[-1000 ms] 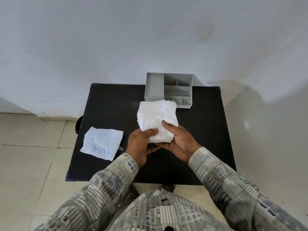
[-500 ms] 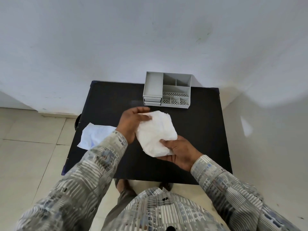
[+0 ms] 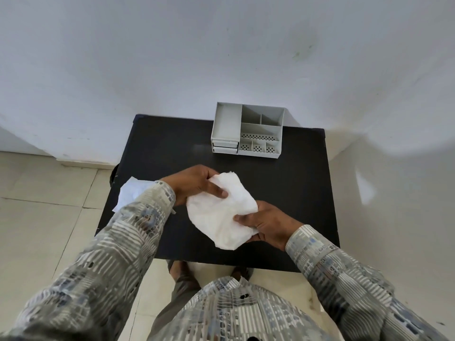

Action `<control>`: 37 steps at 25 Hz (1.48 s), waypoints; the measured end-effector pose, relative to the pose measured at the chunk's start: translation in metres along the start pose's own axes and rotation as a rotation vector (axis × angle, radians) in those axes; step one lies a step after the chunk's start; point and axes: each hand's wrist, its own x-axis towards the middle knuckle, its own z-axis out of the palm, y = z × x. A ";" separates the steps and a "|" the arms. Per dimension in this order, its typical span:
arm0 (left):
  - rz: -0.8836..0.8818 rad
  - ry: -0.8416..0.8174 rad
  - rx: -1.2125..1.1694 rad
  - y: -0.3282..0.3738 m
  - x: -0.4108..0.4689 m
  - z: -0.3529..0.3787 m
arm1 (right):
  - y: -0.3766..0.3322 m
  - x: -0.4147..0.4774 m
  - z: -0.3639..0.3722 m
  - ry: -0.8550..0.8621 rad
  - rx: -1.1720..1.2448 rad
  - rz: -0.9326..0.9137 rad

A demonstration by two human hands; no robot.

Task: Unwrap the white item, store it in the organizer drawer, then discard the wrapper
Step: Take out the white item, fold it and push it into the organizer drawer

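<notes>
A soft white padded item (image 3: 221, 212) is held above the black table (image 3: 290, 193), tilted from upper left to lower right. My left hand (image 3: 194, 183) grips its upper end, thumb pressed on top. My right hand (image 3: 266, 223) holds its lower right edge from beneath. The grey organizer (image 3: 247, 130) stands at the table's far edge, with two small shut drawers (image 3: 225, 147) at its lower left. A crumpled white wrapper (image 3: 133, 190) lies at the table's left edge, partly hidden by my left sleeve.
A white wall rises directly behind the table. Tiled floor spreads to the left and below. My feet (image 3: 182, 269) show under the table's near edge. The organizer's top holds several open compartments.
The item has been turned from upright to a diagonal. My left hand moved from its lower edge up to its top end, and my right hand shifted to the lower right.
</notes>
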 end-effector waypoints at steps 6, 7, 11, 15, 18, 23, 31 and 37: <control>0.170 0.468 -0.179 0.016 0.017 -0.001 | -0.009 0.004 -0.001 0.024 -0.057 -0.038; 0.169 0.606 -0.363 0.015 0.018 -0.002 | -0.011 0.004 -0.003 0.040 -0.060 -0.056; 0.010 0.523 -0.636 -0.003 0.002 0.015 | -0.014 0.007 -0.010 0.167 0.133 -0.117; -0.070 0.276 -0.658 -0.019 -0.012 0.075 | -0.014 0.020 0.001 0.310 0.120 -0.200; -0.028 0.564 -0.257 -0.031 0.003 0.090 | -0.007 0.027 0.007 0.445 -0.265 -0.238; 0.005 0.763 0.290 -0.021 0.004 0.099 | 0.004 0.028 0.018 0.594 -0.627 -0.387; 0.110 0.754 -0.025 -0.031 -0.003 0.101 | -0.004 0.023 0.014 0.431 -0.068 -0.267; 0.058 0.796 0.123 -0.028 -0.004 0.090 | -0.011 0.030 0.031 0.489 -0.549 -0.356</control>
